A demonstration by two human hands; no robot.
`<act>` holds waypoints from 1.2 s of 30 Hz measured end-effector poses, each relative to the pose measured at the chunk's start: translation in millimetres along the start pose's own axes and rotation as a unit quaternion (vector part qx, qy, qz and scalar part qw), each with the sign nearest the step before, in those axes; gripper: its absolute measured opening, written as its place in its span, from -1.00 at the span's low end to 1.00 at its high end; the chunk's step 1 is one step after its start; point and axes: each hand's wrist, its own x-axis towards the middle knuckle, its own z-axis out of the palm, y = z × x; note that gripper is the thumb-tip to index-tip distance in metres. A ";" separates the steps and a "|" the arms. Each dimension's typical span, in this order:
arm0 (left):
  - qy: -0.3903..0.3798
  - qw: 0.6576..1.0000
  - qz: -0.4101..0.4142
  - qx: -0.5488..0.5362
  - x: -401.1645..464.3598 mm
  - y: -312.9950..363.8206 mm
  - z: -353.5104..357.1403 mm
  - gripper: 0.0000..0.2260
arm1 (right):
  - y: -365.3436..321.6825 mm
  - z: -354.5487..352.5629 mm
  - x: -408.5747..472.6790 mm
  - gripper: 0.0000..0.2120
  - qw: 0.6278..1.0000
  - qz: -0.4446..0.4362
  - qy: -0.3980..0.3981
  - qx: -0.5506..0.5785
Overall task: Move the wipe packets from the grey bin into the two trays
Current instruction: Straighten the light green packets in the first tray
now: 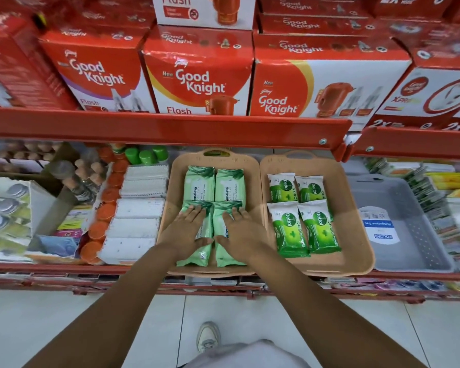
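Eight wipe packets lie in the two trays, four in each, and none shows in the grey bin point(409, 224), whose floor carries only a paper label point(380, 227). Judging by that, the moving is done and what is left looks like mere tidying.

Both hands lie flat on the near pair of pale green packets in the left tray point(174, 179). The left hand point(189, 232) presses the near-left packet point(201, 252) with its fingers point(190, 212) spread and pointing away from the person; the right hand point(239, 232) covers the near-right packet point(225, 257) likewise. Neither hand grips anything: the fingers are extended and open, palms down, thumbs nearly meeting over the seam between the two packets. Just beyond the fingertips lie the far-left packet point(199, 183) and the far-right packet point(229, 184), side by side and touching the near ones.

Off the right hand's little-finger side sits the right tray point(356, 208), holding four white and green packets point(304, 213) in a two-by-two block, with bare tray floor to their right and in front. Beyond that tray stands the bin. Off the left hand's outer side, white boxed goods point(138, 208) and orange-capped bottles point(101, 219) crowd the shelf.
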 end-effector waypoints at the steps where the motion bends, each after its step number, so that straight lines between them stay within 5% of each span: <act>1: -0.003 1.000 -0.005 0.000 -0.5 2.1 -0.7 -0.31 | -1.5 1.4 0.8 -0.33 1.000 0.003 0.008 -0.004; 25: -0.116 0.991 -0.062 0.041 -2.6 17.4 -15.5 -0.45 | -8.7 -5.1 16.1 -0.41 0.994 0.029 -0.089 -0.061; 36: -0.067 0.995 -0.072 0.032 -3.9 18.4 -2.8 -0.47 | -2.0 5.6 11.4 -0.37 0.998 0.010 -0.054 -0.042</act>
